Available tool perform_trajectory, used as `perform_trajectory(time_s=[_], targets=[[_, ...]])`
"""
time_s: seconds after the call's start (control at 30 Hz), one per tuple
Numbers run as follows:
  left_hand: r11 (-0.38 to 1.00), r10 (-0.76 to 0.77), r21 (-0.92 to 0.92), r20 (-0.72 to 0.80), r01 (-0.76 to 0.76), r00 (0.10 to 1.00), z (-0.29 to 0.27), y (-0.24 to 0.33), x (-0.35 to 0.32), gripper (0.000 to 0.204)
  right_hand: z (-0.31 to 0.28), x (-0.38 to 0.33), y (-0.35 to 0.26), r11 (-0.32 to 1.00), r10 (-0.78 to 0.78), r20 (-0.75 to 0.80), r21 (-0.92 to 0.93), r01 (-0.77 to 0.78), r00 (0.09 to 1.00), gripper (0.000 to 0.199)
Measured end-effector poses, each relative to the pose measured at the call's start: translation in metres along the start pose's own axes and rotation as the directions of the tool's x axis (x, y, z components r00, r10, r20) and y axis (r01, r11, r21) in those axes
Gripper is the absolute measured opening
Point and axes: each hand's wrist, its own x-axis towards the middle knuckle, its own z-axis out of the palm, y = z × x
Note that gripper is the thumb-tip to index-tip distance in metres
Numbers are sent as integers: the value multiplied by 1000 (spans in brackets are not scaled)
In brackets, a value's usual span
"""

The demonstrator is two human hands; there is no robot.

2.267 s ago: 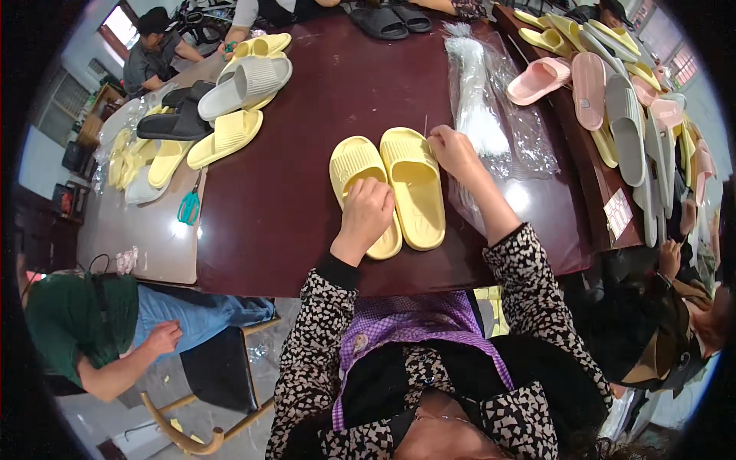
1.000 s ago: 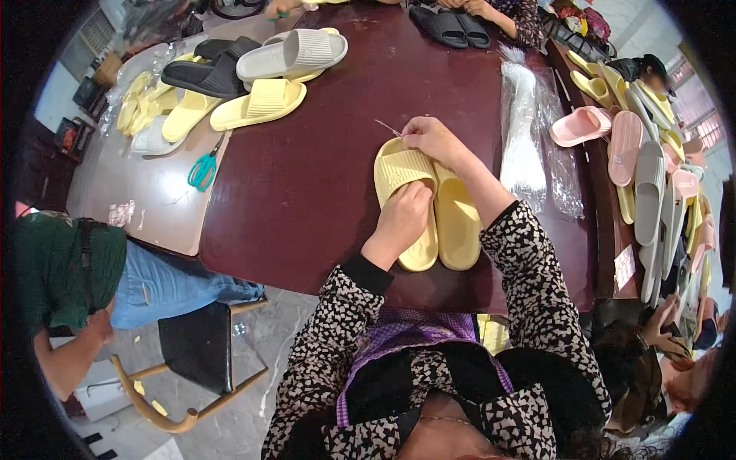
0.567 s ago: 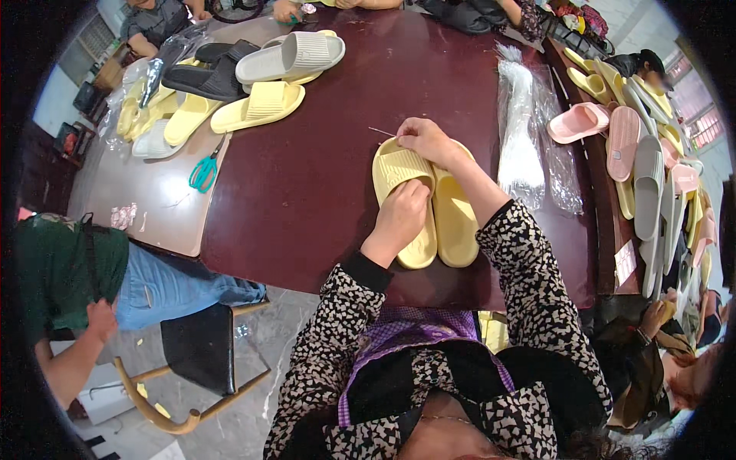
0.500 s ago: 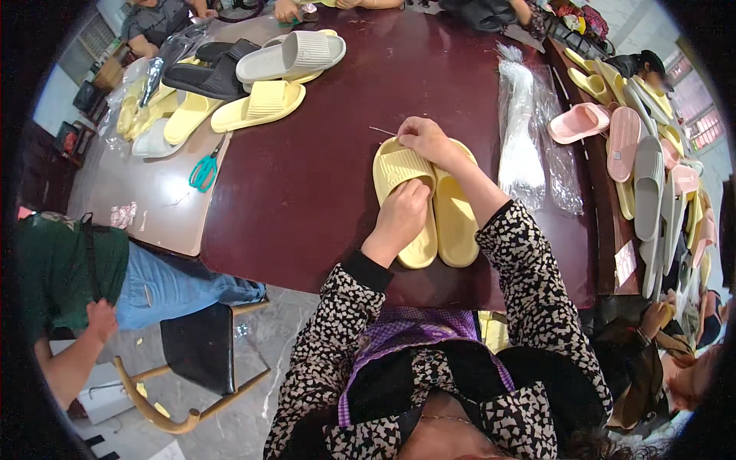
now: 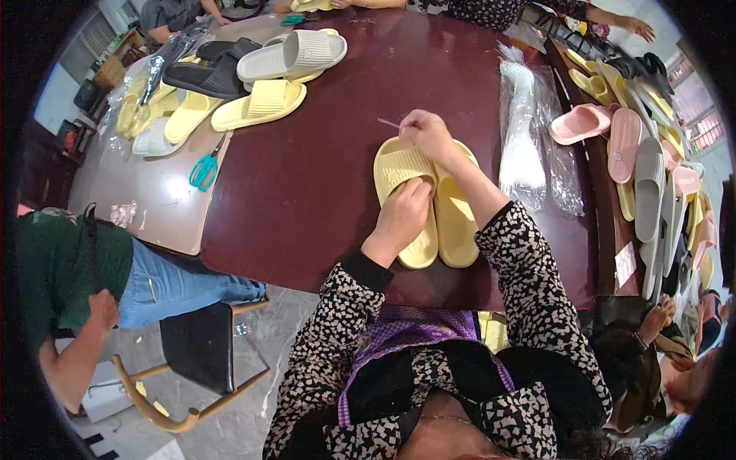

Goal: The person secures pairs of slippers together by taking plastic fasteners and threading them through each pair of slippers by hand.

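Observation:
A pair of pale yellow slide slippers lies side by side on the dark red table, toes away from me. My left hand (image 5: pixel 405 212) is closed at the near opening of the left slipper (image 5: pixel 418 251), fingertips tucked under its ribbed strap and partly hidden. At the toe end, my right hand (image 5: pixel 427 136) pinches a thin whitish plastic tie (image 5: pixel 389 123), whose end sticks out to the left. My right wrist passes over the right slipper (image 5: pixel 458 230) and covers part of its strap.
Right of the pair lies a bundle of thin white plastic ties (image 5: pixel 521 130) in clear wrapping. Yellow, grey and black slippers (image 5: pixel 261 107) are piled far left, near teal scissors (image 5: pixel 204 170). More slippers (image 5: pixel 648 184) crowd the right side. Other people stand around the table; a chair (image 5: pixel 198 349) is at left.
My right hand has lifted slightly, and the tie's end has shifted up a little. My left hand and the slippers stay put. Across the table, another person's arm now stretches right.

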Motion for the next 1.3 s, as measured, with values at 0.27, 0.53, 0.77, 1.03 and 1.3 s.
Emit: perform_trajectory(time_s=[0.27, 0.53, 0.77, 1.03, 1.3], targets=[[996, -28, -84, -351, -2, 936, -26, 7, 15, 22, -19, -47, -22, 955, -45, -173, 282, 94, 984, 3], [758, -392, -544, 62, 360, 918, -33, -4, 43, 14, -18, -95, -45, 909, -40, -224, 396, 128, 974, 3], [565, -495, -662, 206, 493, 844, -11, -10, 38, 8, -19, -101, -16, 930, 48, -264, 365, 54, 963, 4], [324, -590, -775, 283, 543, 756, -20, -14, 32, 9, -22, -126, -20, 929, 127, -301, 369, -7, 945, 6], [253, -571, -832, 284, 494, 770, -19, -12, 31, 8, -15, -130, -23, 968, 39, -308, 246, 40, 951, 7]])
